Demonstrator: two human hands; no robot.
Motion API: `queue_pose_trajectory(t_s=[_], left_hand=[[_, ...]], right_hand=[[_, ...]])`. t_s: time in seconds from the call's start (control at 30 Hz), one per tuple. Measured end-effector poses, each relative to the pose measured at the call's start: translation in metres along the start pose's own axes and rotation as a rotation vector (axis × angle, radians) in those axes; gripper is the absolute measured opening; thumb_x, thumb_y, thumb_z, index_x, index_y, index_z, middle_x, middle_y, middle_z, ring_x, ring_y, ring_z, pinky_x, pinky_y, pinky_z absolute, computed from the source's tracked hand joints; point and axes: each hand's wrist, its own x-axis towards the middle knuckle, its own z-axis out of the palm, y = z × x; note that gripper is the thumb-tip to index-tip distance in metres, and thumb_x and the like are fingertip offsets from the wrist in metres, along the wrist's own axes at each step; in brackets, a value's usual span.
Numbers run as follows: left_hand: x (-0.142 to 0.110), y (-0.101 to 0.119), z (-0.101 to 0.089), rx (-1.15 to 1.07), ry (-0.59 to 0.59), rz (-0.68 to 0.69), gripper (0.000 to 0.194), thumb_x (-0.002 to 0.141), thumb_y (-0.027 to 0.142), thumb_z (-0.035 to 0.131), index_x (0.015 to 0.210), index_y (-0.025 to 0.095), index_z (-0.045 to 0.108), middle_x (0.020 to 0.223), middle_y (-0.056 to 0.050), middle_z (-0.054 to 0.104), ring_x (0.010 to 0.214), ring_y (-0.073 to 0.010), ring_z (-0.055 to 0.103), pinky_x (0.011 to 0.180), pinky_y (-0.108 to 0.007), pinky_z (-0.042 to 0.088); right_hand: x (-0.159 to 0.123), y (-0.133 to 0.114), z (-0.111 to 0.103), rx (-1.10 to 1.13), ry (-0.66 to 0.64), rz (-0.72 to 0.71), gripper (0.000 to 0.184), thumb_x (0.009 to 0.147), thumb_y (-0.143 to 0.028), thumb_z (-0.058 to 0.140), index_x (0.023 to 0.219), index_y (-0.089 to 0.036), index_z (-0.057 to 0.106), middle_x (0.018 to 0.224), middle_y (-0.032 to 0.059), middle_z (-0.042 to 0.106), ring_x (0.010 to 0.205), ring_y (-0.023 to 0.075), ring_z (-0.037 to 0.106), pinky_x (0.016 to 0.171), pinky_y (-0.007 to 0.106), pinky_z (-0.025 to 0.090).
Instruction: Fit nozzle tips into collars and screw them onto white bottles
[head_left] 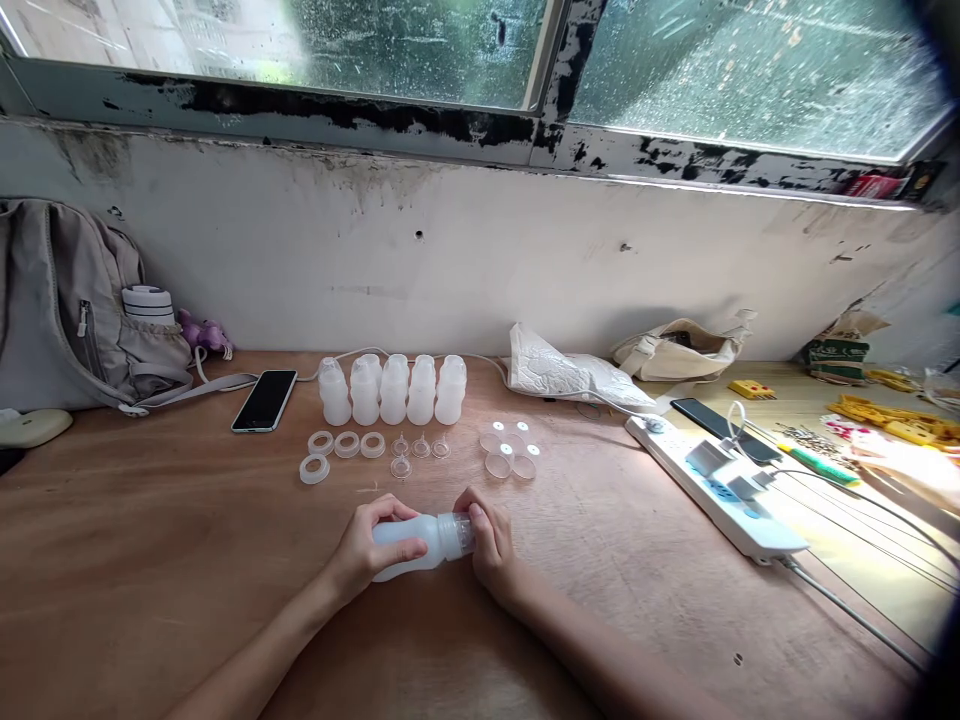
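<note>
A frosted baby bottle (412,543) lies on its side between my hands, low over the table, its neck pointing right. My left hand (376,543) is wrapped round the bottle's body. At the other end, my right hand (489,535) has its fingers closed on the clear cap (456,535). Beyond my hands lie several white collar rings (346,445) and, beside them, several clear nipples (421,447). Clear round discs (499,466) with white centres lie to the right. Several more frosted bottles (394,390) stand in a row behind.
On the wooden table (187,560), a phone (265,400) lies left of the bottle row. A power strip (712,490) with plugs and cables runs along the right side. A grey backpack (67,300), a white plastic package (570,372) and a cream pouch (679,348) sit against the wall.
</note>
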Motion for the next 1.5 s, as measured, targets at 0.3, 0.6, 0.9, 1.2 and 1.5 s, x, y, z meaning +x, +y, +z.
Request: queue_pose_trajectory(t_s=[0.3,0.6,0.9,1.2,1.5], left_hand=[[0.002,-0.001,0.002,0.182,0.086,0.122,0.028,0.062,0.036,0.066,0.079,0.015,0.062,0.075,-0.003,0.055,0.069,-0.0156,0.052,0.062,-0.025,0.041],[0.008,-0.007,0.004,0.456,0.295,0.404,0.030,0.069,0.035,0.061,0.094,0.019,0.056,0.096,-0.006,0.056,0.090,-0.0200,0.054,0.077,-0.031,0.045],[0.009,-0.019,0.001,0.510,0.342,0.426,0.038,0.071,0.037,0.060,0.103,0.022,0.046,0.101,-0.005,0.056,0.093,-0.0203,0.055,0.080,-0.033,0.045],[0.009,-0.020,-0.003,0.540,0.350,0.507,0.032,0.081,0.027,0.048,0.113,0.023,0.041,0.110,-0.007,0.050,0.104,-0.0202,0.049,0.088,-0.038,0.042],[0.016,-0.027,-0.015,0.704,0.376,0.569,0.025,0.080,0.020,0.045,0.105,0.022,0.047,0.107,-0.007,0.051,0.102,-0.0209,0.049,0.088,-0.039,0.041]], right_hand=[[0.011,0.007,-0.001,-0.006,-0.007,0.052,0.033,0.087,-0.031,0.024,0.065,-0.018,0.044,0.056,-0.0007,0.044,0.049,0.0119,0.041,0.049,0.025,0.032],[0.025,0.003,-0.005,0.378,-0.051,0.388,0.023,0.082,-0.042,0.043,0.090,-0.021,0.047,0.069,-0.0023,0.047,0.051,0.0103,0.049,0.042,0.022,0.041],[0.031,-0.015,-0.002,0.359,0.042,0.235,0.030,0.076,-0.035,0.056,0.102,-0.019,0.053,0.074,0.0000,0.052,0.061,0.0116,0.052,0.053,0.025,0.046],[0.100,-0.036,-0.072,0.153,0.421,0.126,0.036,0.071,-0.041,0.059,0.096,-0.017,0.053,0.081,0.0049,0.059,0.068,0.0154,0.056,0.052,0.024,0.045],[0.193,0.012,-0.090,-0.372,0.287,0.182,0.029,0.069,-0.027,0.060,0.096,-0.015,0.057,0.089,0.0099,0.063,0.077,0.0190,0.059,0.070,0.034,0.046]])
